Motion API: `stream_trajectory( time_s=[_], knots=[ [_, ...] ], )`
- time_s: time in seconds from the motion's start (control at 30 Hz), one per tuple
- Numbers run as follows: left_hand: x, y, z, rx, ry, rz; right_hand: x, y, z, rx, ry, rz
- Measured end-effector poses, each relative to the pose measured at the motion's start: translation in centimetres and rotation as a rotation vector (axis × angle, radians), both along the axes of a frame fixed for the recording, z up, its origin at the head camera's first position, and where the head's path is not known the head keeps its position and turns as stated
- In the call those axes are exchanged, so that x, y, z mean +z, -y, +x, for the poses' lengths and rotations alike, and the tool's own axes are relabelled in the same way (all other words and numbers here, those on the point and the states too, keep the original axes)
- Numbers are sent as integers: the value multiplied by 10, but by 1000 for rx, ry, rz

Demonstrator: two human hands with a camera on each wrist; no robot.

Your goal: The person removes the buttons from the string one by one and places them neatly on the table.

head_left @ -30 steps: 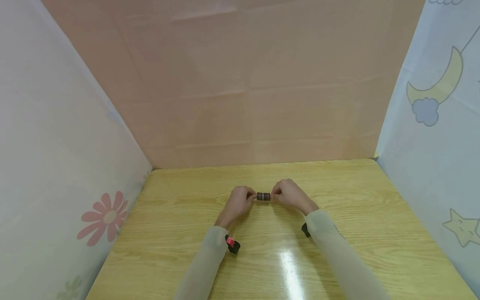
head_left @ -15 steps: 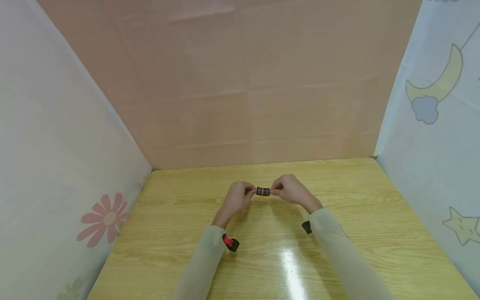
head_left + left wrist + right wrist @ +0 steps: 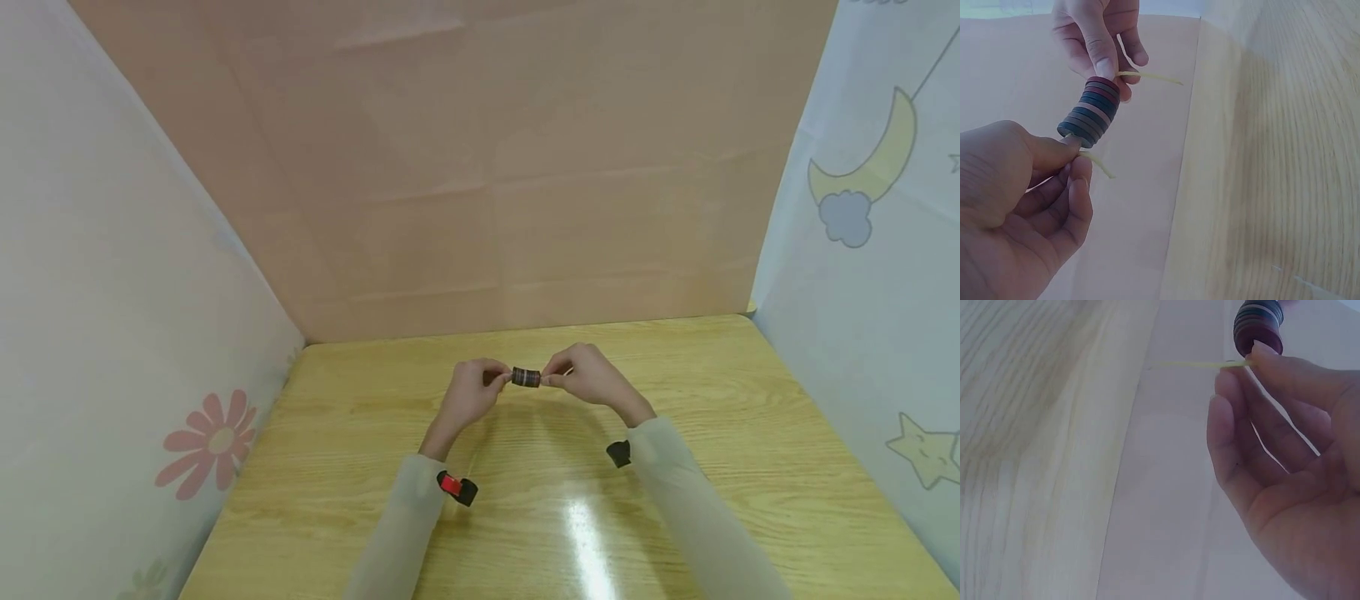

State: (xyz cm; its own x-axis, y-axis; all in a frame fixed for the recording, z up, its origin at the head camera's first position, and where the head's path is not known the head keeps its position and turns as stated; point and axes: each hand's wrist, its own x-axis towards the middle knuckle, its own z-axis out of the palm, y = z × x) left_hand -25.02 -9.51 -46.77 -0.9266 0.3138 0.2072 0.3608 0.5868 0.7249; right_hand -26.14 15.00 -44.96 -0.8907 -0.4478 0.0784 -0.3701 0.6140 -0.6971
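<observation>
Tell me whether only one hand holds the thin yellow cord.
No, the left hand pinches the cord at one end of the round multicoloured disc stack, the right hand at the other.

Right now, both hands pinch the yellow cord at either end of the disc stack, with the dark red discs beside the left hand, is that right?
Not quite: the dark red discs sit beside the right hand, not the left hand, as both wrist views show. Both hands do pinch the yellow cord at either end of the disc stack.

The discs [image 3: 526, 377] on the cord [image 3: 1155, 77] lie between left hand [image 3: 468, 395] and right hand [image 3: 590, 377], above the table [image 3: 337, 433].
</observation>
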Motion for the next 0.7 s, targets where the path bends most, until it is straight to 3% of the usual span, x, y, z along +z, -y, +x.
stream_trajectory(
  time_s=[0.47,0.7],
  knots=[
    [14,2,6,10,-51,46,11,0,7,-42,13,-111],
    [26,-2,12,12,-55,86,22,0,11,-66,16,-165]
  ],
)
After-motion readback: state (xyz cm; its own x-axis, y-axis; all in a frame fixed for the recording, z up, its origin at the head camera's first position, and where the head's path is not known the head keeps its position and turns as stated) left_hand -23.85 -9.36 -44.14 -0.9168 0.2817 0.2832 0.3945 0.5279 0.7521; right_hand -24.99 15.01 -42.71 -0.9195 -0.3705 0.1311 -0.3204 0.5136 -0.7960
